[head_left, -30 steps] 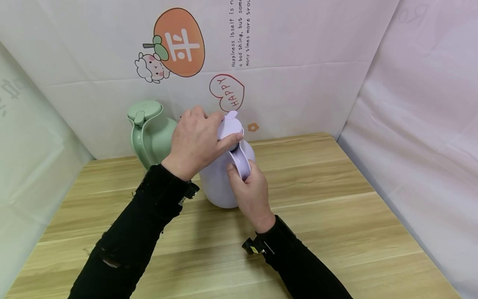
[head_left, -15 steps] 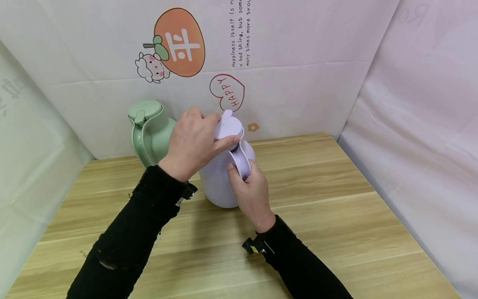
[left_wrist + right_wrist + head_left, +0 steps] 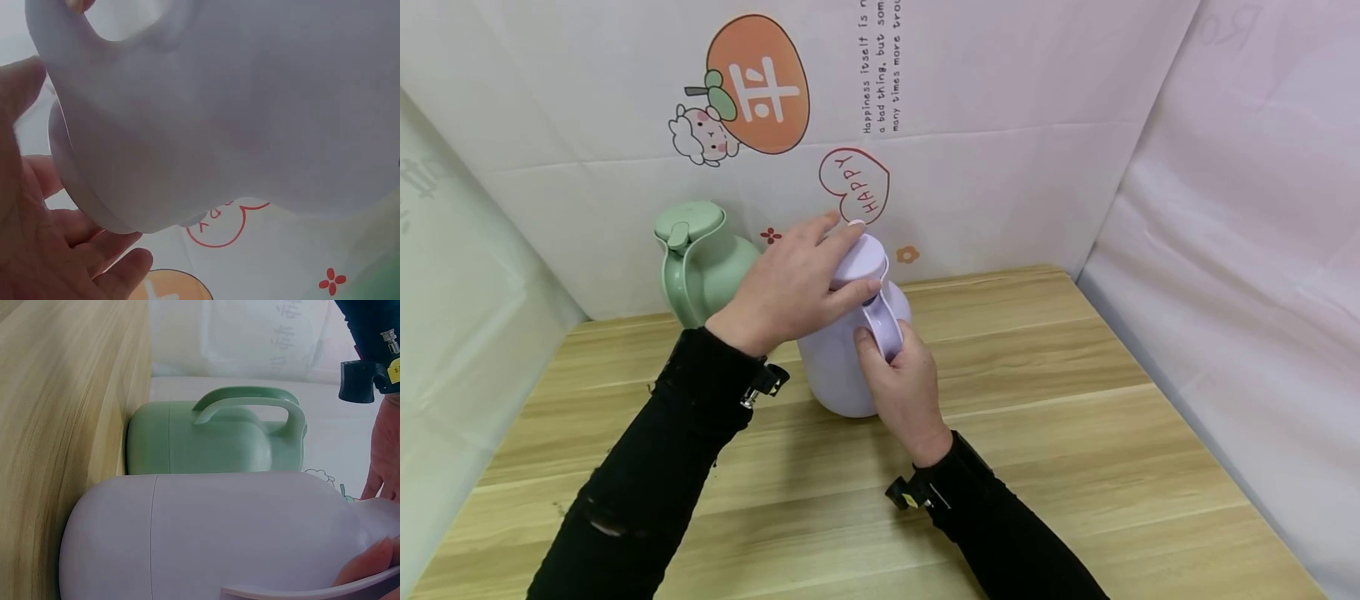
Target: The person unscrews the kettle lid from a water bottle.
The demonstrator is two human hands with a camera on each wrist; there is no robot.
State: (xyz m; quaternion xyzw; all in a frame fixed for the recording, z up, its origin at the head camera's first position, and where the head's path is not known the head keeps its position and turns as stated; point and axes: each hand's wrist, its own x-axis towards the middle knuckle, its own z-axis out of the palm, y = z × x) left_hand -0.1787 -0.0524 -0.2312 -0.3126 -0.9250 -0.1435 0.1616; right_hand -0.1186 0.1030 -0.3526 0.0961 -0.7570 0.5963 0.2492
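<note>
A lilac vacuum jug (image 3: 838, 375) stands upright on the wooden table, its handle (image 3: 886, 329) towards the person. My right hand (image 3: 910, 392) grips that handle, with the thumb along its left side. Over the jug's top, my left hand (image 3: 793, 279) holds the round lilac lid (image 3: 861, 258), thumb on the near side and fingers at the far left edge. In the left wrist view the fingers (image 3: 81, 228) lie against the lid's rim. The small tab on the lid is mostly hidden behind a fingertip.
Behind the left forearm, a green vacuum jug (image 3: 715, 267) stands close to the back cloth (image 3: 1000, 192), partly covered by the hand. The wooden table (image 3: 1037, 400) reaches back to this printed cloth, and white cloth hangs at both sides.
The lid has turned slightly, its tab shifting left. My left hand has shifted left and its fingers have spread farther over the lid. My right hand keeps its grip on the handle.
</note>
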